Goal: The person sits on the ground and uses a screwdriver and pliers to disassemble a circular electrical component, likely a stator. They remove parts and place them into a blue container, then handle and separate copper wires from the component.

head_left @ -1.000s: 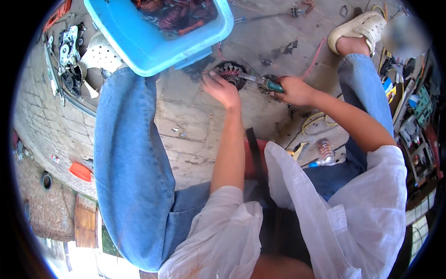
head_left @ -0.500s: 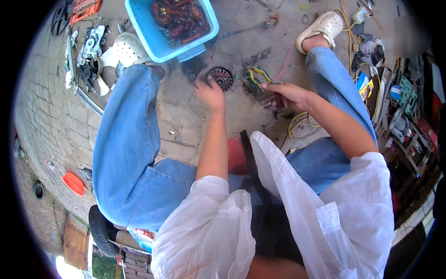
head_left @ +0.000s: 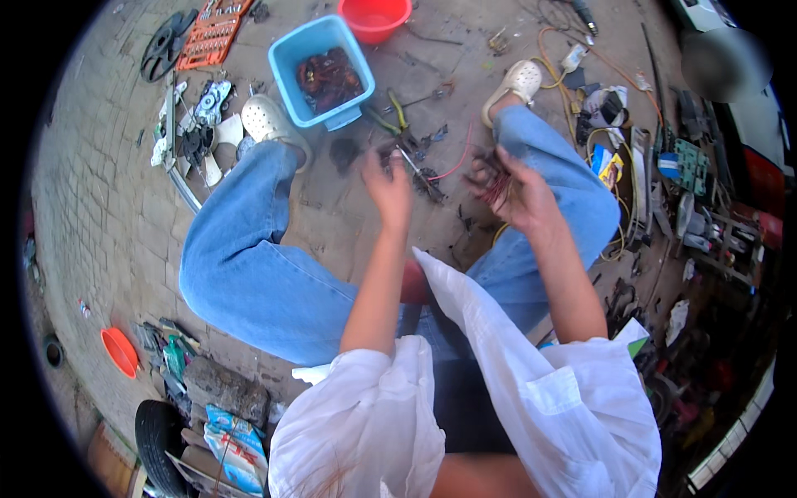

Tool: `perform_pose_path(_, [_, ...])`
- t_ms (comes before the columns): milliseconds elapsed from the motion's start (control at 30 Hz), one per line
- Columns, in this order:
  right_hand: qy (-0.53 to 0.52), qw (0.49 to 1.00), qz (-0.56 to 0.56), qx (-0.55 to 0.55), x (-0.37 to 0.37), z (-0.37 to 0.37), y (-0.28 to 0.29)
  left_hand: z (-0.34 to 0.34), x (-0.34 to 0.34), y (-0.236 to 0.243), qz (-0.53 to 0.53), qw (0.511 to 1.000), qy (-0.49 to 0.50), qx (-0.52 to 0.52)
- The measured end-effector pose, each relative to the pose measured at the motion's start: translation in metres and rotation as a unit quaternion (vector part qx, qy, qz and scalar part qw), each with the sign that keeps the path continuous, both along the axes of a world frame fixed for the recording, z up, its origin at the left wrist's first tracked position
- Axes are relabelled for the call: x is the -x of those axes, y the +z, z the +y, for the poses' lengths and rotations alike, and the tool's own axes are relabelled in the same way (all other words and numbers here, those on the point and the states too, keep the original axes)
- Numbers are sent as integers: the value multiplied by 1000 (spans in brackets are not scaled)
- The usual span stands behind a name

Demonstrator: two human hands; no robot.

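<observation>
My right hand (head_left: 523,192) is closed around a tangle of reddish copper wire (head_left: 496,189), in front of my right knee. My left hand (head_left: 387,189) is raised over the ground between my legs. Its fingers are curled and blurred near a small dark piece, whose kind I cannot make out. Beside its thumb, a slim silver-shafted tool (head_left: 410,159) slants down toward dark scraps on the ground. Pliers with yellow-green handles (head_left: 398,112) lie beyond my left hand. A pink wire (head_left: 458,166) curves over the ground between both hands.
A blue tub (head_left: 363,79) holding copper windings stands ahead, with a red basin (head_left: 375,18) behind it. An orange tool case (head_left: 214,33) lies far left; metal parts (head_left: 199,133) sit by my left shoe. Scrap and cables (head_left: 614,108) crowd the right. A tyre (head_left: 162,436) is lower left.
The pliers have left my right hand and lie on the ground; that hand now holds copper wire. My left hand has moved off the round black ring, which no longer shows. The view has shifted.
</observation>
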State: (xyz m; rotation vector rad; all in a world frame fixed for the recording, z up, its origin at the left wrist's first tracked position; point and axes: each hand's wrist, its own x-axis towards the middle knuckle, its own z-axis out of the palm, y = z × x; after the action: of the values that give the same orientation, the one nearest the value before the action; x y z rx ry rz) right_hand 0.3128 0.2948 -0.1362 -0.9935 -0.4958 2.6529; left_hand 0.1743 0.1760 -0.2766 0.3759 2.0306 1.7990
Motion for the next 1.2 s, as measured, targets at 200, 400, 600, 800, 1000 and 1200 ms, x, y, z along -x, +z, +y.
perform_pose_path(200, [17,985,158,-67,-13,-53,67,9,-24,136,-211,910,-225,-276])
perform_pose_path(400, [-30,954,260,-144,-25,-77,98,-39,-33,190,-235,929,-267,-98])
perform_pose_path(600, [-6,955,281,-92,-39,-91,101,-55,-50,209,324,924,-164,-120])
perform_pose_path(800, [-48,925,372,-52,-36,-101,108,-46,-51,188,160,889,-394,-170])
perform_pose_path(1000, [-171,878,188,-406,-34,-86,125,-65,-60,193,157,896,-408,-74])
perform_pose_path(1200, [56,642,-23,-764,-39,-68,126,-98,-19,227,306,854,-421,26])
